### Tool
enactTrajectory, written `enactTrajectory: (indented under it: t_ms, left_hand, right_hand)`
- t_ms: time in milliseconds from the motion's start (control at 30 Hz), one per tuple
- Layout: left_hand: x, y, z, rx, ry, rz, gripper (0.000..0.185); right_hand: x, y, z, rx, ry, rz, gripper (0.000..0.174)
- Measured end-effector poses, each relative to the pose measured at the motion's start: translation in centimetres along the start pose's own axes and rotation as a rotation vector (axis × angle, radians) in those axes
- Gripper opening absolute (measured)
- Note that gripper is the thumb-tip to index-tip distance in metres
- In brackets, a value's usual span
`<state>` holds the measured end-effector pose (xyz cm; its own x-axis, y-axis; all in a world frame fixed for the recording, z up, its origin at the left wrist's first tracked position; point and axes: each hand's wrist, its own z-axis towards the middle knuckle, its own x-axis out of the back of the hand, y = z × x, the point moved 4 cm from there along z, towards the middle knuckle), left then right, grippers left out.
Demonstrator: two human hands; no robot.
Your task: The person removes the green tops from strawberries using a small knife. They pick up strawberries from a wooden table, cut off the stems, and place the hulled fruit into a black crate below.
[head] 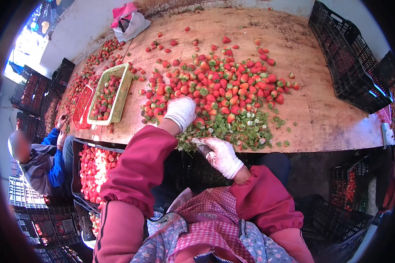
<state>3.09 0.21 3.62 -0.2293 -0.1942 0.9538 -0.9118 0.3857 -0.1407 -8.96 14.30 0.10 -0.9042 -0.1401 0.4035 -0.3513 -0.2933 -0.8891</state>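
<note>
My left hand [181, 113], in a white glove, rests knuckles up at the near left side of a heap of strawberries [217, 85]. Its fingertips are hidden, so what they hold cannot be made out. Nearer the table's front edge is my right hand [221, 156], in a stained white glove, its fingers curled around a small dark object [203, 148] that is mostly covered. Cut green strawberry tops [250, 130] lie in a pile just beyond and to the right of it.
On the wooden table [319, 125] stand a yellow basket [126, 85] of strawberries, a red basket [79, 113] and black crates [345, 62]. A white-and-pink bag [131, 28] lies at the back. A seated person [41, 161] and a strawberry-filled crate [74, 171] are at left.
</note>
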Motion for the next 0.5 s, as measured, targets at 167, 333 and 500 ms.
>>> enactTrajectory:
  t_ms: [167, 333, 500]
  left_hand:
    - [-0.2, -1.3, -0.7, 0.078, 0.087, -0.161, 0.023]
    - [-3.3, -3.5, -5.3, 0.209, 0.054, -1.943, 0.016]
    - [-6.3, 2.1, -9.3, 0.171, 0.009, -2.446, 0.019]
  right_hand:
    - [-0.7, 1.5, -0.1, -0.194, 0.001, 0.542, 0.040]
    - [-0.6, 1.9, 0.6, -0.217, 0.126, 1.394, 0.050]
    - [1.5, -0.6, 0.6, 0.010, 0.108, 0.826, 0.051]
